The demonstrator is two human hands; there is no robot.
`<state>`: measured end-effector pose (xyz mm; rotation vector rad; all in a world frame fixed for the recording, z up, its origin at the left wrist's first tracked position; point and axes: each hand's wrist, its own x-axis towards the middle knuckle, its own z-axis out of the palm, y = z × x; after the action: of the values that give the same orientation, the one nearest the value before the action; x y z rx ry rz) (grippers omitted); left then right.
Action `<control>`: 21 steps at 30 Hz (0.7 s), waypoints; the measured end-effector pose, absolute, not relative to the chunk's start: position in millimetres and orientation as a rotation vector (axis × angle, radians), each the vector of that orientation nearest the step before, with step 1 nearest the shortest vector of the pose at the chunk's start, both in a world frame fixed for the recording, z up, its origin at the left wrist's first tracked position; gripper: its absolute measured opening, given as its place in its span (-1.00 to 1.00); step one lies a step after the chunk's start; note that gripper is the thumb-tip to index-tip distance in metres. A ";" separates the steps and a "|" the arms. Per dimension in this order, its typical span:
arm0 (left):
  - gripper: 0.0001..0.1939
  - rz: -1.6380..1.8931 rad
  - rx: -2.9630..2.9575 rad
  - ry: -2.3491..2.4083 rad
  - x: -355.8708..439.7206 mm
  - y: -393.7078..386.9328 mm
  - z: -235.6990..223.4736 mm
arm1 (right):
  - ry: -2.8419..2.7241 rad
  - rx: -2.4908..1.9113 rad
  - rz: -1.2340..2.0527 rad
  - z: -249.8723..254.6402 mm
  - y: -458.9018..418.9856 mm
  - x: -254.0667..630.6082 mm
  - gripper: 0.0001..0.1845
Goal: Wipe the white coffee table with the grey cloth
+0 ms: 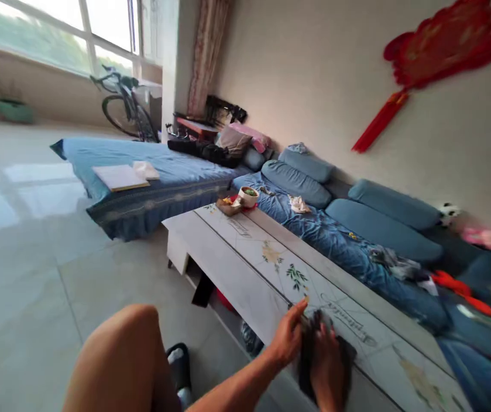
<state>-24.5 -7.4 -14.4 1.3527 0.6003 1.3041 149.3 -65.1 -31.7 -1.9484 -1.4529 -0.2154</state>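
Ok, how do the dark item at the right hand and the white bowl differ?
The dark item is blackish, the bowl white. The dark item is against the right hand; the bowl stands untouched at the far end of the table. The bowl's green contents show; the dark item's outline is blurred.

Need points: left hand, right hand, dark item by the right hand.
Left hand point(287, 339): head view, middle of the hand.
Right hand point(326, 357): head view, middle, blurred.
Dark item point(307, 367): head view, part showing between the hands.
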 end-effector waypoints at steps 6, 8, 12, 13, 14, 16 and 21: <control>-0.57 1.326 1.365 1.398 -204.8 -21.0 -104.5 | -1.413 -2.074 -0.375 -33.9 -15.8 156.8 -0.04; -0.48 1.082 1.315 1.846 -257.1 -6.1 -122.9 | -1.517 -2.023 -0.330 -24.9 33.3 104.9 0.01; -0.43 0.768 1.363 2.114 -292.9 38.7 -140.5 | -1.867 -1.777 -0.110 -20.5 75.7 -1.3 -0.10; -0.43 0.724 1.390 2.115 -290.7 49.5 -143.7 | -1.938 -1.720 -0.063 -26.2 68.7 -10.9 -0.15; -0.42 0.683 1.417 2.109 -286.8 59.2 -147.2 | -1.997 -1.678 -0.032 -34.2 55.9 -8.8 -0.20; -0.42 0.621 1.467 2.083 -278.1 73.9 -155.1 | -2.072 -1.643 -0.035 -51.3 20.1 31.9 -0.29; -0.50 0.589 1.549 2.042 -271.3 81.5 -172.2 | -1.974 -1.765 -0.400 -49.6 -42.1 242.7 -0.35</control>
<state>-271.3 81.5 -172.2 1.5490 2.0422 0.5891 242.7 -42.1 -49.6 -1.7647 -1.9739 -0.3997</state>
